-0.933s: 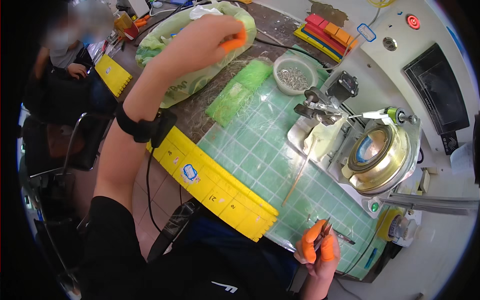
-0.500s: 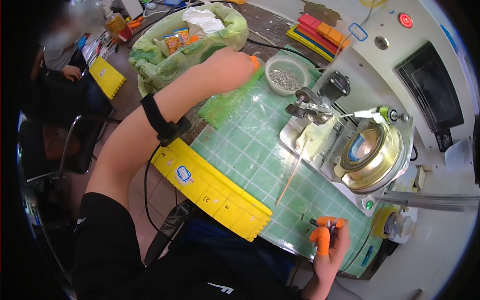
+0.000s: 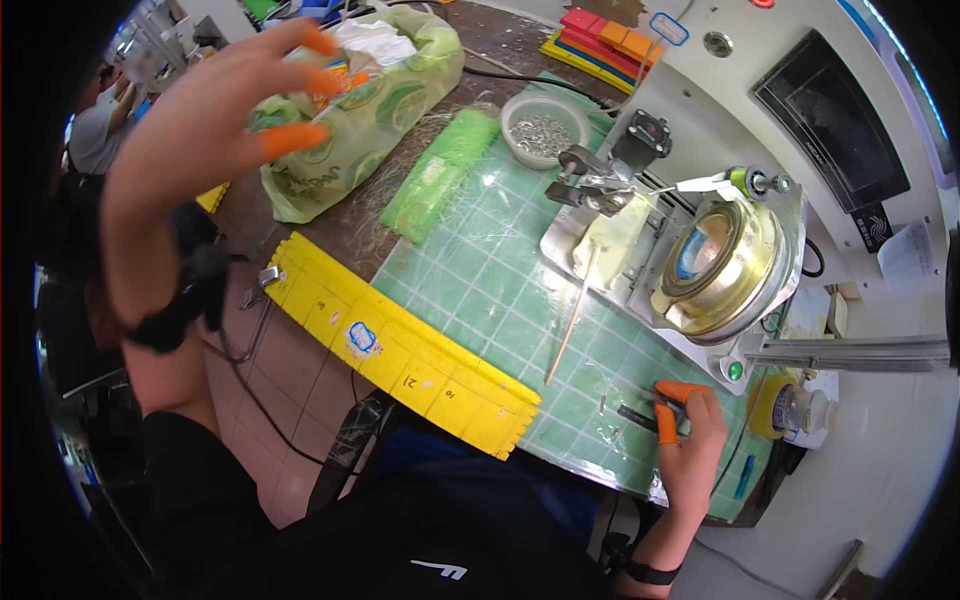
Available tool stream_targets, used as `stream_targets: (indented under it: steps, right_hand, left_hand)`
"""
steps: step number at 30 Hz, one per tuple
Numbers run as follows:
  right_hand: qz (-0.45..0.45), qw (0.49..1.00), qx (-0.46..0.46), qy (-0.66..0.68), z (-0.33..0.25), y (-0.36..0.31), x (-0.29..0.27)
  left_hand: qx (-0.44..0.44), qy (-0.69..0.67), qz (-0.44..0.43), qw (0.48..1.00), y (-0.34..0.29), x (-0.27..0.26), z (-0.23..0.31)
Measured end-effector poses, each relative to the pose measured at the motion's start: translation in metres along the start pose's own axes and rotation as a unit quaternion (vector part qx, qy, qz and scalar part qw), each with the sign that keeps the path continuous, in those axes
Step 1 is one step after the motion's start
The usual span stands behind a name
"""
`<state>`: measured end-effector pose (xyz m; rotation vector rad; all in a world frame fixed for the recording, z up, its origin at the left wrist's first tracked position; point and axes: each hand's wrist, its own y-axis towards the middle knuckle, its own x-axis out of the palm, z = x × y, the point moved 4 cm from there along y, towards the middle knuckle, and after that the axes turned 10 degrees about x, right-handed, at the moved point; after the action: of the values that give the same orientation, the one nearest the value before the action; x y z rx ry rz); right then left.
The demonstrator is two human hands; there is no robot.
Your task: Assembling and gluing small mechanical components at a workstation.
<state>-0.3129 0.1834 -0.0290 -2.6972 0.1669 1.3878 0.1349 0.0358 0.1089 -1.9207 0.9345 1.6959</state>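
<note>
My left hand (image 3: pixel 215 125), with orange finger cots, is raised at the left, its fingers apart and nothing between them. It is slightly blurred and partly covers a bin lined with a green patterned bag (image 3: pixel 350 165). At the right edge of the green gridded mat (image 3: pixel 480 330), my right hand (image 3: pixel 693 440) closes thumb and finger, also in orange cots, on a slim dark tool (image 3: pixel 637 417). Left of that hand lies a thin wooden stick (image 3: pixel 568 330), its upper end on a pale pad (image 3: pixel 610 240). A yellow notched strip (image 3: pixel 400 355) runs along the mat's near edge.
A white bowl of small metal pieces (image 3: pixel 543 130) stands at the mat's far side, beside a green bundle (image 3: pixel 440 175) with loose fibres. A machine with a round brass-coloured part (image 3: pixel 715 270) fills the right. Coloured strips (image 3: pixel 605 45) lie behind. People sit far left.
My left hand has swung left and back from beside the bowl, its fingers spreading, uncovering the green bundle. My right hand has shifted slightly right with the tool. The view has shifted a little.
</note>
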Motion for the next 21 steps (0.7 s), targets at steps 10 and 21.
stream_targets:
  steps: [10, 21]
  right_hand:
    - [-0.133, 0.953, -0.152, 0.224, -0.099, 0.023, 0.026]
    - [0.049, 0.794, 0.011, 0.606, -0.134, 0.099, 0.095]
  left_hand:
    - [0.065, -0.127, 0.15, 0.978, 0.076, 0.006, 0.107]
    - [0.075, -0.083, 0.241, 0.964, 0.131, 0.1, 0.127]
